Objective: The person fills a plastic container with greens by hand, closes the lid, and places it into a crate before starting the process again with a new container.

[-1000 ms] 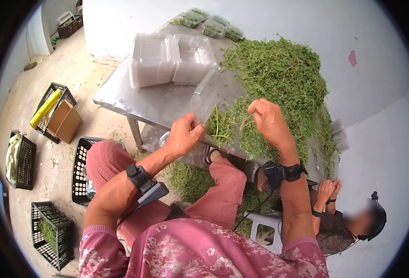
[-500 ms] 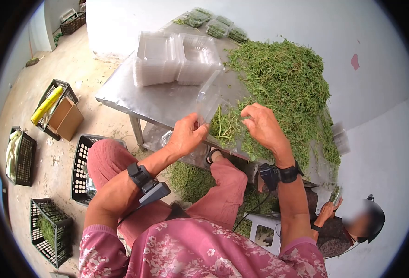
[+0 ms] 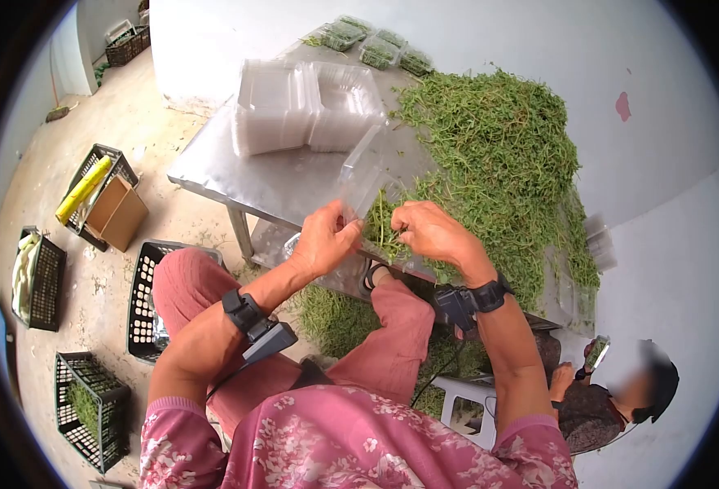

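Note:
My left hand [image 3: 329,238] grips the near left edge of an open clear plastic clamshell box [image 3: 362,169], whose raised lid tilts up above the fingers. Thin green leafy stems [image 3: 385,218] lie in and beside the box, partly covered by my hands. My right hand [image 3: 439,236] is at the right of the box, fingers curled and pinched on some of these stems. Just beyond it spreads a large heap of loose greens [image 3: 498,155] on the metal table [image 3: 282,181].
Stacked empty clamshells [image 3: 274,110] stand at the table's left, filled boxes [image 3: 378,50] at its far end. Black crates [image 3: 90,411] sit on the floor to the left. At lower right, another person [image 3: 591,416] holds a box of greens [image 3: 596,352].
My right hand has moved left and down toward the box, its fingers closing at the stems. My left hand stays at the box. The other person's box has shifted slightly.

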A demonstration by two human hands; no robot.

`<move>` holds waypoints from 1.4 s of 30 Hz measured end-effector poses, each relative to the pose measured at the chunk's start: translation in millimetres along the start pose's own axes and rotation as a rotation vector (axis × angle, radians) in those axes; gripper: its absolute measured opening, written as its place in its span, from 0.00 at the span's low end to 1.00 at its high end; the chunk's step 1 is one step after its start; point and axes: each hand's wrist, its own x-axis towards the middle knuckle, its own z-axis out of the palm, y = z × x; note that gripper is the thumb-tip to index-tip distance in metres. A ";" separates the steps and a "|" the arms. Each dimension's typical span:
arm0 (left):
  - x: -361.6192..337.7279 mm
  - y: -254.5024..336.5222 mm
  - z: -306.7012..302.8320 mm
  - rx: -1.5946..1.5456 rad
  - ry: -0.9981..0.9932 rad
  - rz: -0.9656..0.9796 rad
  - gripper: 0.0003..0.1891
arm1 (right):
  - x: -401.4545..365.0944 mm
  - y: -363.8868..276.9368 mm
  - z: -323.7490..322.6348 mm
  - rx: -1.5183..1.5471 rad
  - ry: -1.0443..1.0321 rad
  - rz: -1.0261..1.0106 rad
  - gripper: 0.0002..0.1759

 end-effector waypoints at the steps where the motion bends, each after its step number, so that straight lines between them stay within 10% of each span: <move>1: -0.2 0.6 0.5 -0.013 0.001 -0.002 0.10 | -1.6 -5.6 -6.5 0.001 0.011 0.021 0.08; 7: -4.8 8.2 0.7 -0.095 0.010 -0.012 0.08 | 9.6 -14.7 -2.2 0.039 0.244 -0.143 0.15; 17: -5.1 3.3 4.0 -0.220 0.043 -0.012 0.07 | 21.1 0.9 26.6 -0.179 -0.023 0.116 0.17; 24: -5.9 -1.5 4.6 -0.269 0.063 -0.007 0.07 | -10.5 15.4 -6.4 0.153 0.463 -0.028 0.11; 32: -12.4 2.1 -2.6 -0.331 0.064 -0.060 0.08 | -81.3 118.5 -47.7 -0.181 0.434 0.591 0.16; 42: -13.1 11.5 -5.7 -0.257 0.032 -0.083 0.11 | -100.9 153.1 -19.5 0.014 0.381 0.583 0.06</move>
